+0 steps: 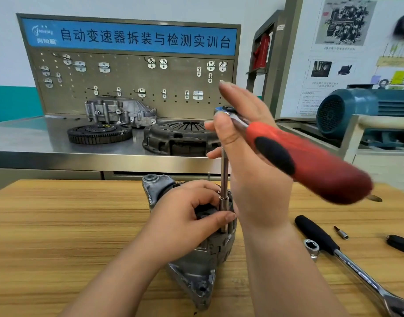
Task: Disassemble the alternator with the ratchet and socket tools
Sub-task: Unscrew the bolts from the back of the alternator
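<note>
- While the alternator [196, 271] stands on edge at the middle of the bench [59, 225], we see its mounting ears run far to near.
- The extension bar [224, 175] rises upright from its top.
- The ratchet [311, 161] points its red handle right and towards us.
- The right grip [249, 143] curls round its head.
- The left grip [187, 216] clasps the alternator's top.
- Open bench lies to the left; a second ratchet [356, 266] lies to the right.
- The casing is grey and scuffed.
</note>
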### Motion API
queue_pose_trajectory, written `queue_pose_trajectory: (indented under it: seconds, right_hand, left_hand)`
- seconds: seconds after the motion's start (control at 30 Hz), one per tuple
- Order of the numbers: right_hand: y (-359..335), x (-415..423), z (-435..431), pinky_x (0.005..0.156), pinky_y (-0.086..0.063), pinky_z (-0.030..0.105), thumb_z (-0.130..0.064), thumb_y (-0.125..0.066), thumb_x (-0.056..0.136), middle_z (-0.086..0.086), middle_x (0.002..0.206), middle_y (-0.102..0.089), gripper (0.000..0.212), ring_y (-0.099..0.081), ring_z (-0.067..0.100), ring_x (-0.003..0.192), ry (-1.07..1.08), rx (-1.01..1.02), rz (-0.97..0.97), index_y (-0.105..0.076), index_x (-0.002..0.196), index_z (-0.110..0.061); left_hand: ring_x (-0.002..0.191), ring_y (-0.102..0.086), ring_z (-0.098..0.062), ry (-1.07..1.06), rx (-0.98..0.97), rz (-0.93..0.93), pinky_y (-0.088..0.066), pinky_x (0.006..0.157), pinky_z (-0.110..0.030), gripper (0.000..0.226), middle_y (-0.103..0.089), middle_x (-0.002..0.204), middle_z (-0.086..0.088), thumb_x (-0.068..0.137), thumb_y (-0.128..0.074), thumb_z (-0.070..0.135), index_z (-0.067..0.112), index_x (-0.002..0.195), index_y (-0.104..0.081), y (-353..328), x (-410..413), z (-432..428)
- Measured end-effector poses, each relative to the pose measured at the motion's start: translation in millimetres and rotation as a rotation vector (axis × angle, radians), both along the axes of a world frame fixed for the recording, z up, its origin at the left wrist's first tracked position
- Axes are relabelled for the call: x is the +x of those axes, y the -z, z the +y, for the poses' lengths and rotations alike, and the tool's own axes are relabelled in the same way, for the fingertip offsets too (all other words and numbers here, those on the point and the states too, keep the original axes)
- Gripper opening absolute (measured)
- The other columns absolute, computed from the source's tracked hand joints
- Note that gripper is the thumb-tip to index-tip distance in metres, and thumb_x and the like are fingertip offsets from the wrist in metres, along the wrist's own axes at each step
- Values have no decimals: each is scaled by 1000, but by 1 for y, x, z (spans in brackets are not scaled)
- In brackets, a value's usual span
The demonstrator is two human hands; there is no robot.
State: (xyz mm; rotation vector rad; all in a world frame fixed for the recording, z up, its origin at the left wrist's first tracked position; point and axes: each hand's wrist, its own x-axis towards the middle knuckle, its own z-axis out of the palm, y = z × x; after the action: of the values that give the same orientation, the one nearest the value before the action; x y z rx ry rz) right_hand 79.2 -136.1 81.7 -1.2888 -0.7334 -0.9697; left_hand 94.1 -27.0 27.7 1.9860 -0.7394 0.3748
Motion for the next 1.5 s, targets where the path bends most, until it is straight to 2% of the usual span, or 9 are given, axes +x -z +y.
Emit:
queue_pose_trajectory:
  seconds: [0.13,0.27,0.43,0.53,0.73,1.0,1.2,1.37,1.5]
  right_hand:
    - [-2,-1,2,59,-54,24,-24,-50,95,-1,123,-67,26,-70,17,75,-232,111,134,-59,120,-29]
    - [-3,1,-4,52,-52,24,-33,-35,100,5,105,-74,32,-68,19,60,-420,249,255,-55,119,-17]
    - [-1,0,-2,53,-50,23,-34,-48,95,4,103,-71,23,-67,18,73,-360,237,287,-64,110,-28]
    - [-4,-2,-3,70,-53,28,-21,-57,90,-9,97,-69,22,-62,18,89,-190,122,156,-67,105,-34]
    - [-3,-6,2,85,-56,37,-19,-63,87,-7,120,-64,27,-65,24,100,-144,12,51,-63,111,-33]
    - [-2,-1,-3,57,-54,25,-38,-32,99,8,95,-75,36,-69,20,64,-494,251,286,-54,118,-16]
    - [-3,-1,-1,57,-52,24,-24,-51,93,3,106,-71,21,-67,17,80,-302,199,187,-66,108,-30]
    - [-5,0,-5,86,-55,37,-15,-61,88,-7,112,-67,29,-63,20,106,-167,7,58,-66,103,-38]
    - [-4,0,-2,67,-53,26,-22,-48,95,-1,126,-65,27,-68,15,86,-374,103,156,-61,117,-31]
  left_hand:
    - [97,-63,-3,24,39,-22,-52,84,-37,24,-67,100,17,74,-68,37,17,86,-75,-1,-1,0]
    - [100,-63,-9,61,35,-10,-51,88,-38,27,-66,103,10,73,-67,35,13,86,-76,-2,-2,1]
    - [99,-63,-8,69,40,-14,-51,88,-38,26,-67,103,7,72,-68,32,9,82,-75,-4,-1,3]
    - [97,-64,-10,50,22,7,-52,86,-38,24,-67,101,9,72,-70,33,12,81,-75,-3,-2,2]
    - [93,-60,9,4,36,-14,-49,84,-16,20,-67,93,29,76,-70,35,29,95,-72,-2,-3,-1]
    - [99,-64,-12,93,49,-29,-50,89,-39,28,-67,102,5,73,-68,31,8,86,-76,-6,-3,2]
    - [95,-64,-7,58,35,-22,-51,86,-32,18,-67,99,7,70,-69,33,15,71,-70,-4,-1,2]
    - [78,-59,10,-4,20,-24,-44,71,-10,15,-66,82,26,72,-78,35,40,65,-66,-1,-1,0]
    - [92,-63,-2,8,63,-29,-51,82,-28,8,-66,96,16,69,-68,40,33,66,-66,-3,-2,-1]
